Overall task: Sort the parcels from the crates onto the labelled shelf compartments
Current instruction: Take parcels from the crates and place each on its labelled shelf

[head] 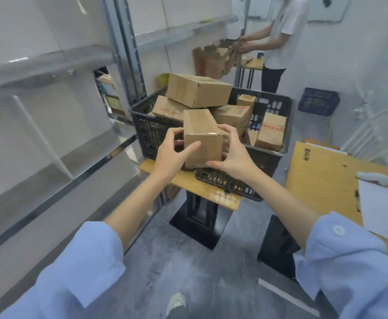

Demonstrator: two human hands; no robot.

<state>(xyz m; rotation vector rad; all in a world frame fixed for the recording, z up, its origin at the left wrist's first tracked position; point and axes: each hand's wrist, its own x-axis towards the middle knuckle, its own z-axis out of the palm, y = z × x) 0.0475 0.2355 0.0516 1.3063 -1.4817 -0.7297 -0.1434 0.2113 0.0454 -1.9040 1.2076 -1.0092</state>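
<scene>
Parcel (202,137) held above crate (147,132)
It is pinched by curled fingers (192,145) of left hand (172,155) and right hand (234,157), likely for carrying.

2 hands: 1 left hand (172,150), 1 right hand (232,155). 1 held parcel (202,137) in the middle, and at least 6 more parcels (197,89) just beyond it. 2 crates: 1 black crate (273,107) in the middle, 1 blue crate (318,101) far right. 3 wooden tabletops (322,171). 1 sheet of paper (381,208) near right. 1 other person (280,38) far right. 2 blue sleeves (73,268) near.
</scene>
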